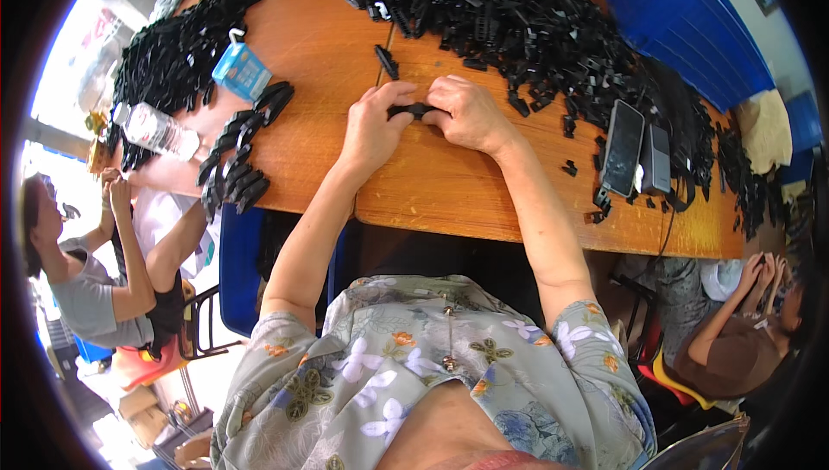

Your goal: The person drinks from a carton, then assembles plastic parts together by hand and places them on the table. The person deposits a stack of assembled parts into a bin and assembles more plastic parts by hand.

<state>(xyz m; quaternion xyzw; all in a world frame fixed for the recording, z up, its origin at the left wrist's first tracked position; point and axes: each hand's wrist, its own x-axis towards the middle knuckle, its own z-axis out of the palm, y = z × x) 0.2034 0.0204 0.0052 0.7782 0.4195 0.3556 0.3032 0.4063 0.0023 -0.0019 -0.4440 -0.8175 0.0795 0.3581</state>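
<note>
Over the middle of the wooden table (449, 185), both my hands meet on one small black plastic part (418, 111). My left hand (378, 124) grips its left end with thumb and fingers, and my right hand (471, 114) pinches the right end. Fingers cover much of the part, so its exact kind does not show. Just beyond my left hand lies a loose black plastic piece (386, 62). A large heap of black plastic parts (484, 8) spreads across the far side and down the right.
At left are stacked black parts (237, 155), a blue drink carton (242, 71), a clear bottle (157, 130) and another black heap (177, 60). A phone (622, 149) and a grey power bank (656, 159) lie right. Blue crates (691, 21) stand behind. Co-workers sit on both sides.
</note>
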